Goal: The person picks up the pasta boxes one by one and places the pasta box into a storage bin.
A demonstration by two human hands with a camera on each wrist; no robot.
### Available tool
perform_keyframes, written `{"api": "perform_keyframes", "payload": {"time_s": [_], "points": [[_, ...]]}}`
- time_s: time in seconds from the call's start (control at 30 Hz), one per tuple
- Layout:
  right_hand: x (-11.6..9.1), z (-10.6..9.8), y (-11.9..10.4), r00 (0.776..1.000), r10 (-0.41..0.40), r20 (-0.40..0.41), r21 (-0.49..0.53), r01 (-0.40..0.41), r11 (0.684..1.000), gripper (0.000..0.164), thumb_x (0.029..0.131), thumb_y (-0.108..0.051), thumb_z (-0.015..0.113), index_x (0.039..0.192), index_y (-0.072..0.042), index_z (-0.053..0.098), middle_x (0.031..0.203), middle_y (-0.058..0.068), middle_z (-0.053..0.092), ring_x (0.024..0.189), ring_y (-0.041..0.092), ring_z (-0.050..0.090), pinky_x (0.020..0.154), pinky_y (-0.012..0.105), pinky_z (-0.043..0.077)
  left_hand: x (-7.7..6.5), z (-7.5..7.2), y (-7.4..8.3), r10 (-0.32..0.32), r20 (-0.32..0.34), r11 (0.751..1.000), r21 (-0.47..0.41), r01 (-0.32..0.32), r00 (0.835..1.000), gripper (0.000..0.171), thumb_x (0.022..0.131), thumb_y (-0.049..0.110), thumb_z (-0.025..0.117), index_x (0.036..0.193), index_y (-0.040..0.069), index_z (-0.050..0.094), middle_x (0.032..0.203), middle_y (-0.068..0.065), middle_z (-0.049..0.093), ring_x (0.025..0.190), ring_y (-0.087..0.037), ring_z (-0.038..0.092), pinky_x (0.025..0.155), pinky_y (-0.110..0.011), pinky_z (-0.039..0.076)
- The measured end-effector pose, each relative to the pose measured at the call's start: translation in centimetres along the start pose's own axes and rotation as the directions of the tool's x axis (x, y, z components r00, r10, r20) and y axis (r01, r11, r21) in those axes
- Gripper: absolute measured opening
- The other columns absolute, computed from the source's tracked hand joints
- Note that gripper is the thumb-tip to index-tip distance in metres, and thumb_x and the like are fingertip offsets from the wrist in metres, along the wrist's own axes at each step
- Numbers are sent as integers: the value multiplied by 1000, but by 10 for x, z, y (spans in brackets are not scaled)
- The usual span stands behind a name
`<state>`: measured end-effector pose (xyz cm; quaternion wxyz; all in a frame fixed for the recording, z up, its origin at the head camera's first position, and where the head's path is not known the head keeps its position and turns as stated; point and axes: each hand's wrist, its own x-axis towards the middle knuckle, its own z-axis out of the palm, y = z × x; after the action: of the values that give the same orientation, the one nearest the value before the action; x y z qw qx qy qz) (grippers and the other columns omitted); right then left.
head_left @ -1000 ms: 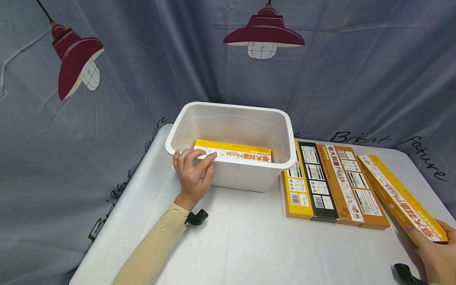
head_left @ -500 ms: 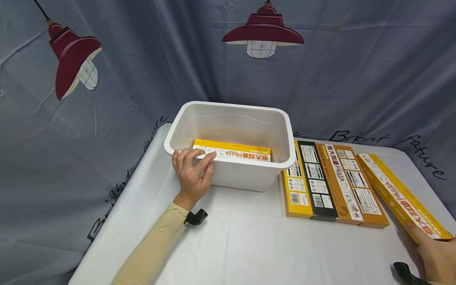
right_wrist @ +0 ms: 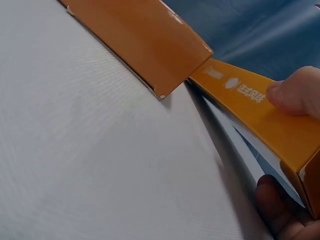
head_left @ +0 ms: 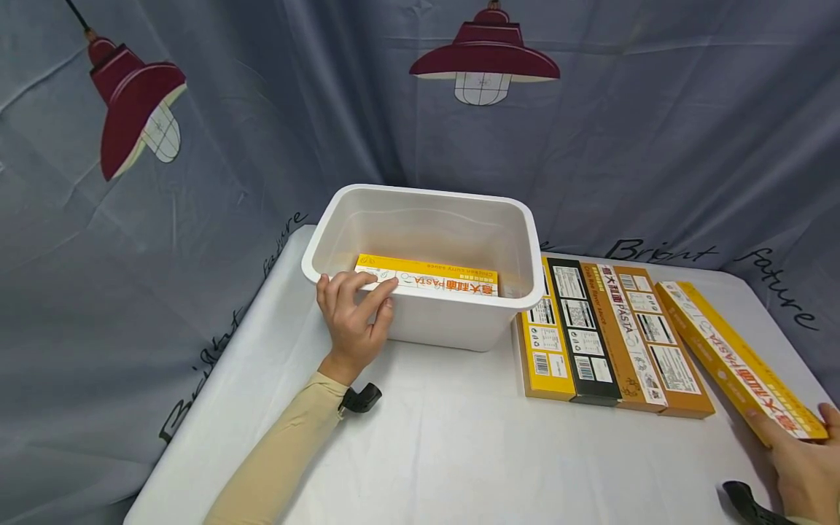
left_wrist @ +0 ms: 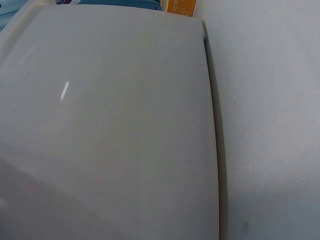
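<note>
My left hand (head_left: 354, 321) hooks its fingers over the near rim of a white plastic bin (head_left: 446, 321), thumb outside. Lying in the bin is a yellow-and-white pasta box (head_left: 453, 281). At the far right, my right hand (head_left: 807, 463) grips the near end of another yellow pasta box (head_left: 738, 357). In the right wrist view the thumb lies along the side of this box (right_wrist: 250, 97) and fingers are under it, with its near end raised off the table. The left wrist view shows only the outer wall of the bin (left_wrist: 115, 125).
Right of the bin lie several boxes in a row: a yellow box (head_left: 547, 386), a black box (head_left: 593, 390) and brown boxes (head_left: 682, 405). A white cloth covers the table (head_left: 492, 452). Behind hangs a grey-blue curtain (head_left: 295, 109) printed with red lamps.
The near end of the held pasta box shifts slightly right, then a little back, with my right hand on it. My left hand stays on the rim.
</note>
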<state>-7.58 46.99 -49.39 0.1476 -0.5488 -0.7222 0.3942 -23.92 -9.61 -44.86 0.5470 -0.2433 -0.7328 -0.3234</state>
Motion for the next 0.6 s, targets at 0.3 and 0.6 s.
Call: {"api": "perform_keyframes", "payload": {"time_s": [0.3,0.6], "points": [[0,3,3,998,-59,21,17,58,998,79,94,-34,64,160,-42,21,155,-22,28,120,-8,29,124,28,26,0,1,0,0,-5,1000,-1,0,1000,22,91,14,60,103,14,79,102,-13,62,107,-33,49,116,-49,15],[0,5,1,999,-51,-16,51,52,997,78,95,-30,64,158,-45,21,155,-19,34,129,-4,37,124,30,27,1,1,0,-2,-2,1000,-4,2,1000,22,92,15,60,103,13,79,101,-13,62,107,-33,48,117,-46,14]]}}
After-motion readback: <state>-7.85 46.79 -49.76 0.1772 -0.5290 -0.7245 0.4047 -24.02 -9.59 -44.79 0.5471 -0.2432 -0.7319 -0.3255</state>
